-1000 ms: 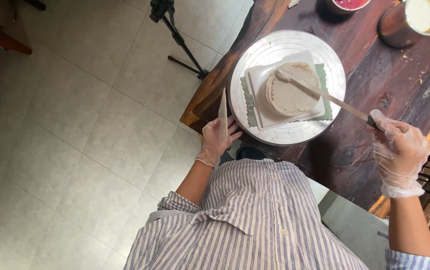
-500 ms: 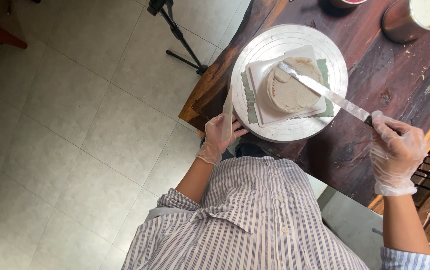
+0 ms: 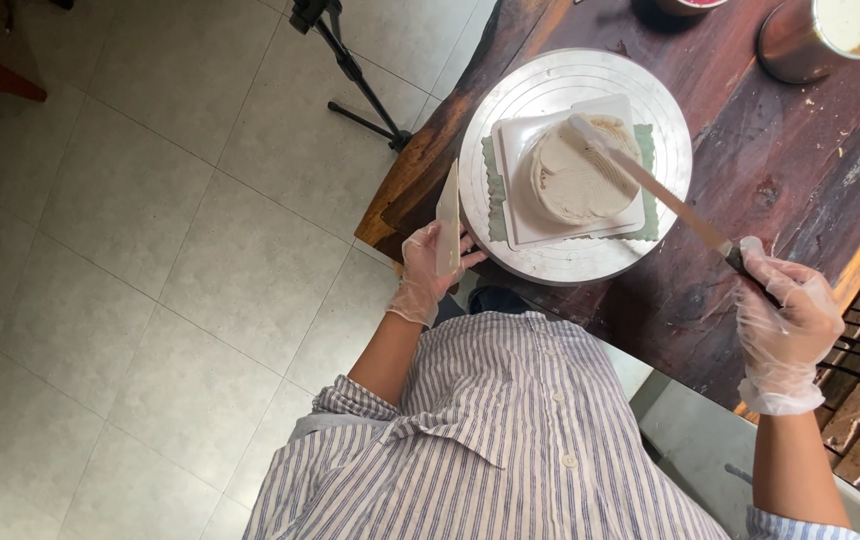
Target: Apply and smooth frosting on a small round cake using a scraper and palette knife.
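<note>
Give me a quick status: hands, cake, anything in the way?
Left hand grips scraper beside turntable. Right hand holds spatula, tip on cake. Nothing blocking.

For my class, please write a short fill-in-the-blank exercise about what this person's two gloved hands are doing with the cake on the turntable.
1. The right hand holds a long ____ whose tip rests on the cake.
2. The left hand holds a flat scraper beside the round ____.
3. The cake sits on a square white ____.

Missing words: spatula; turntable; board

Head camera, looking straight down

It sits high above the striped shirt (image 3: pixel 490 430), wooden table (image 3: pixel 750 230) and tiled floor (image 3: pixel 150 250).
</note>
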